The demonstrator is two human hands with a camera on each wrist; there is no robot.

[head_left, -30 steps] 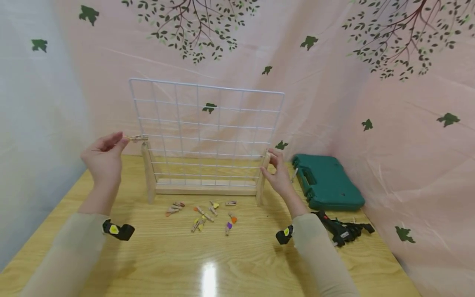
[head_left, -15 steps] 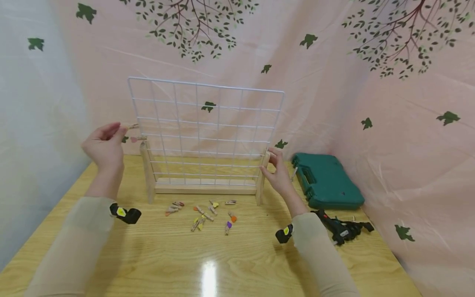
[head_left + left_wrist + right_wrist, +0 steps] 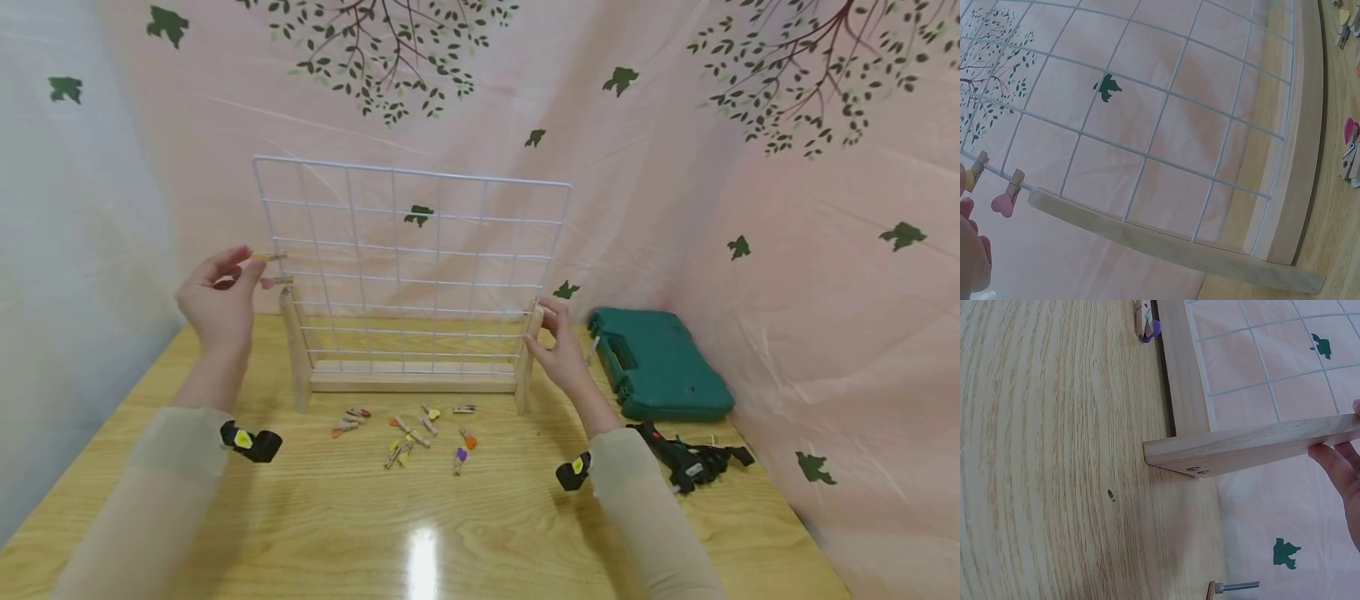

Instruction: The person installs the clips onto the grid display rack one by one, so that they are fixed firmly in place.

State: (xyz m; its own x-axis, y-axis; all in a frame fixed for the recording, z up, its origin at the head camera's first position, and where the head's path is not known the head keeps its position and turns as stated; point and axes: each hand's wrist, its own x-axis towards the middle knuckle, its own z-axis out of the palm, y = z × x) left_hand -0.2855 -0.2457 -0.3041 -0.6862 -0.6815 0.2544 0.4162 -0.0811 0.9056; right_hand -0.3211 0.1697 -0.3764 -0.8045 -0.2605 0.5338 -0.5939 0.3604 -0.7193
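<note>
My left hand [image 3: 221, 292] pinches a small wooden clothespin with a yellow heart [image 3: 979, 169]. That clothespin's tip sits on the left edge wire of the white wire grid [image 3: 397, 172]. Just below it, a clothespin with a pink heart [image 3: 1004, 204] is clipped to the same edge, above the left wooden post [image 3: 297, 350]. On the other side, my right hand [image 3: 558, 350] grips the upper part of the right wooden post [image 3: 1260, 447], thumb in front. The grid stands upright between the posts.
Several loose clothespins with coloured hearts [image 3: 461, 456] lie on the wood-grain table [image 3: 337, 533] before the stand. A green case [image 3: 667, 367] and a black glue gun-like tool [image 3: 693, 467] lie at the right. A leaf-patterned cloth [image 3: 645, 167] hangs behind.
My left hand has risen from the pink-heart clothespin's level and moved slightly right, bringing the yellow-heart clothespin onto the grid's edge wire. My right hand keeps its hold on the post.
</note>
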